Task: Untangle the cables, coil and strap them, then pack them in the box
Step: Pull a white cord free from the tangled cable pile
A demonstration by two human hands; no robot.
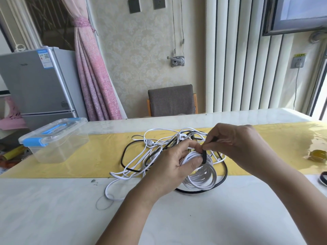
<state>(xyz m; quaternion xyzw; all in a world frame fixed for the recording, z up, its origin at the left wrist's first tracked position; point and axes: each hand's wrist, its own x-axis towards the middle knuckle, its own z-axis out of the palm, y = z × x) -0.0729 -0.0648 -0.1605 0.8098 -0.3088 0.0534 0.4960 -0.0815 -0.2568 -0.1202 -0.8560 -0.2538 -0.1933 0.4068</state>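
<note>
Head view: left hand (172, 162) clamps the white coil (203, 175) at its top bunch. Right hand (235, 145) pinches the black strap (204, 157) looped over it, just beside the left thumb. Coil looks light and springy, loops likely to slip, so best held at the strap. Loose tangle (151, 144) lies just beyond the grip; box (58, 149), lid on, is well left.

A room in a home. Beyond the fingers (191, 145) stand a chair (171, 100) and a tied pink curtain (92, 76); a small fridge (39, 82) sits well to their left.
</note>
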